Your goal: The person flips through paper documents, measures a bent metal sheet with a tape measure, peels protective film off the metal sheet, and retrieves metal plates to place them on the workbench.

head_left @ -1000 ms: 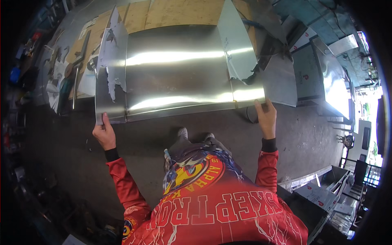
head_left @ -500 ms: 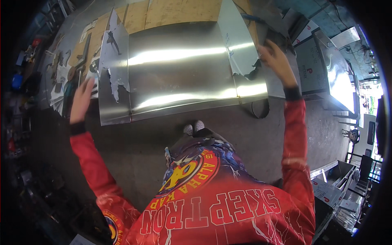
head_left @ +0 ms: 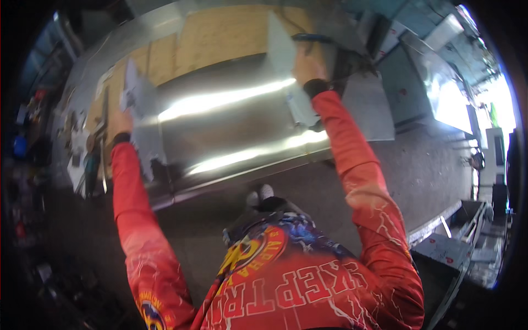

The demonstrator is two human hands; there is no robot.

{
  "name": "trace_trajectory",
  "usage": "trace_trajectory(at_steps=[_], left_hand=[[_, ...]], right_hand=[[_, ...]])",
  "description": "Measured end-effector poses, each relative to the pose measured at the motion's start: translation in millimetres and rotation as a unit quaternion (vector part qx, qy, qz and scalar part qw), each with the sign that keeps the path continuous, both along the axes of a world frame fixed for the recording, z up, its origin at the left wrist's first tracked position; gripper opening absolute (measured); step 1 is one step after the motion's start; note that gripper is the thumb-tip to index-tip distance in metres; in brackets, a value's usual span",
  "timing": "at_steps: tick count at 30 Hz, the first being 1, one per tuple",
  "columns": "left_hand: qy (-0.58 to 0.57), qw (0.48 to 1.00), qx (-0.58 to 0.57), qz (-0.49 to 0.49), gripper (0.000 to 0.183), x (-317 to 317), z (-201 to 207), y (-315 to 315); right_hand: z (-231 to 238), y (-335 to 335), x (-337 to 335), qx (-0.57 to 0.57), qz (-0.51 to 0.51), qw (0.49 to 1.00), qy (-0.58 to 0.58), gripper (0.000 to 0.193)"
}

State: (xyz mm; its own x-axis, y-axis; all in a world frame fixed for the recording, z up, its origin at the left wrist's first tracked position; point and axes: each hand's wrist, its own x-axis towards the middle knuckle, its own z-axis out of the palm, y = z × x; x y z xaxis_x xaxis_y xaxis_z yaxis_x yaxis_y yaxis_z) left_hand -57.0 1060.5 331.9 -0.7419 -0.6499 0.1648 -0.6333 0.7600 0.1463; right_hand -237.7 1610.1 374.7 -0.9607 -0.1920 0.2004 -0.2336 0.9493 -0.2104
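Observation:
A large shiny sheet-metal panel (head_left: 220, 118) lies on the workbench in front of me, its left upright flange (head_left: 137, 91) and right upright flange (head_left: 283, 47) standing up from it. Torn film clings to the flanges. My left hand (head_left: 119, 122) is at the outer side of the left flange; motion smears its fingers, so its grip is unclear. On the other side, my right hand (head_left: 309, 67) is beside the outer face of the right flange, just below a dark blue bar-like thing (head_left: 312, 37). Its fingers are blurred too, and whether they touch the flange cannot be made out.
Wooden boards (head_left: 220, 36) lie behind the panel. Tools and scraps (head_left: 88, 146) crowd the bench at the left. A grey sheet (head_left: 369, 104) lies to the right, near a large metal box (head_left: 434, 82). More metal pieces (head_left: 445, 250) stand at the lower right.
Both hands have reached farther forward along the flanges, the right one also moving left. The view has shifted, and the panel appears turned and slightly lower left.

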Motion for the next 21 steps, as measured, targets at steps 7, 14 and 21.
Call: trace_trajectory(at_steps=[7,14,21], left_hand=[[-0.037,0.995,-0.046,-0.086,0.048,-20,-44,-85],[-0.033,0.997,-0.043,-0.060,0.054,-13,-27,-79],[0.020,0.978,0.165,-0.123,0.061,-20,-41,-105]], right_hand=[[-6,-14,-7,-0.072,-0.051,0.994,0.064,0.024],[-1,-20,9,-0.067,-0.023,0.992,0.100,0.051],[-9,-27,-3,-0.058,-0.045,0.993,0.097,0.051]])
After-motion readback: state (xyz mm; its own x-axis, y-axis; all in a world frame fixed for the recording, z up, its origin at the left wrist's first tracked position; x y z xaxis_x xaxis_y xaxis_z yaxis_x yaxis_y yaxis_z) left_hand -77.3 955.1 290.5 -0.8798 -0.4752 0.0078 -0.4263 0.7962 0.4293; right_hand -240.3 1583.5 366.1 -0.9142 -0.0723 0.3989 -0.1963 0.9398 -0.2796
